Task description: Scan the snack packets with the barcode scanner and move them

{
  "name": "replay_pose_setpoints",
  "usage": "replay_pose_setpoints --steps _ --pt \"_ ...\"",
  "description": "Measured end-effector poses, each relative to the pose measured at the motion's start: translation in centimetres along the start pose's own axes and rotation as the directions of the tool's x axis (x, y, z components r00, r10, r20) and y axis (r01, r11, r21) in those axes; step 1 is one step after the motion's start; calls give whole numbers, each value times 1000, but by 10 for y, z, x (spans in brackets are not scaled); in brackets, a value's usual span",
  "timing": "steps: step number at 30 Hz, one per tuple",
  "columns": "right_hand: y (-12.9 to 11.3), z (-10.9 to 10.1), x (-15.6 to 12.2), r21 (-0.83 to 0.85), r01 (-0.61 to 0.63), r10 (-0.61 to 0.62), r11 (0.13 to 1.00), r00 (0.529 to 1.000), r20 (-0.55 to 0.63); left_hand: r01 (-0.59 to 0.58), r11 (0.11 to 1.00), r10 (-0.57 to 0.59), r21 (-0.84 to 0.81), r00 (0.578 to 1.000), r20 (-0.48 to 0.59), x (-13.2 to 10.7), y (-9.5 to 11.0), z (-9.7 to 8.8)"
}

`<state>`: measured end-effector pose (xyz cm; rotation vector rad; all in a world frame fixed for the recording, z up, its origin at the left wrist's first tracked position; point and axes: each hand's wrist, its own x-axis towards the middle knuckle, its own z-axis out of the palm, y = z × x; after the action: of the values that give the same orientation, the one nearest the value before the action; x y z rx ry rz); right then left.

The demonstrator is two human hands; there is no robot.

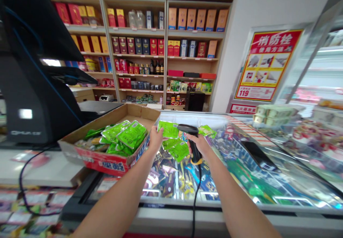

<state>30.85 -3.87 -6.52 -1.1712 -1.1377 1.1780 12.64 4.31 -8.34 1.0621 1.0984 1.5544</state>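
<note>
My left hand [155, 138] pinches the left end of a flat green snack packet [168, 129], held up over the glass freezer lid. In my right hand [197, 142] is a black barcode scanner [197, 155], fingers wrapped round its grip, its head beside the packet's right end. A black cable hangs from the scanner's yellow-trimmed base. More green packets [179, 150] lie on the glass below, and another one [207, 130] lies just behind the scanner. To the left, an open cardboard box [107, 163] holds a pile of green packets [131, 134].
A dark checkout terminal [34, 88] stands at the left. On the freezer's glass lid [222, 191] lie a black phone [258, 155] and, farther right, egg cartons [276, 113]. Shelves [139, 32] of boxes and bottles line the back wall.
</note>
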Motion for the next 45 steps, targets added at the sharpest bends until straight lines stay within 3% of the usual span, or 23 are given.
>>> replay_pose_setpoints --steps 5,9,12,14,18,20,22,24,25,27,29,31,33,38,45 --pt "6 3 4 10 20 -20 1000 1000 3 -19 1000 18 25 1000 20 -3 0 3" --pt "6 12 1 61 15 -17 998 1000 25 -166 967 171 195 985 -5 -11 20 0" --pt "-4 25 -4 107 28 -36 994 997 66 -324 852 384 411 921 -69 -18 54 -14" --pt "-13 36 -6 121 40 -51 992 994 92 -365 762 488 535 867 -102 -21 78 -29" --pt "-26 65 -7 101 48 -66 994 981 180 -279 639 537 717 829 -156 -20 111 -69" --pt "-27 81 -7 111 55 -80 992 968 240 -193 586 543 787 814 -204 -19 119 -87" --pt "-26 95 -6 120 57 -90 991 954 287 -114 515 584 850 773 -250 -20 121 -98" --pt "-22 105 -6 121 56 -92 991 944 316 -85 405 636 910 742 -214 -24 119 -102" --pt "-20 107 -6 121 53 -90 991 942 322 -107 328 644 938 752 -139 -26 117 -102" --pt "-17 106 -7 122 52 -88 991 946 313 -205 159 569 966 818 80 -30 109 -100" --pt "-16 100 -8 122 53 -86 991 956 281 -313 32 369 949 886 280 -31 98 -98" --pt "-16 88 -10 115 50 -77 992 968 239 -367 -26 152 930 918 367 -27 87 -98" --pt "-16 74 -11 110 48 -69 993 979 191 -385 -53 23 921 922 386 -17 80 -101" --pt "-12 42 -5 104 61 -71 993 993 99 -397 -82 -115 914 915 387 15 83 -106" --pt "4 13 8 151 61 -63 987 998 4 -250 -77 -76 965 967 245 30 84 -102"
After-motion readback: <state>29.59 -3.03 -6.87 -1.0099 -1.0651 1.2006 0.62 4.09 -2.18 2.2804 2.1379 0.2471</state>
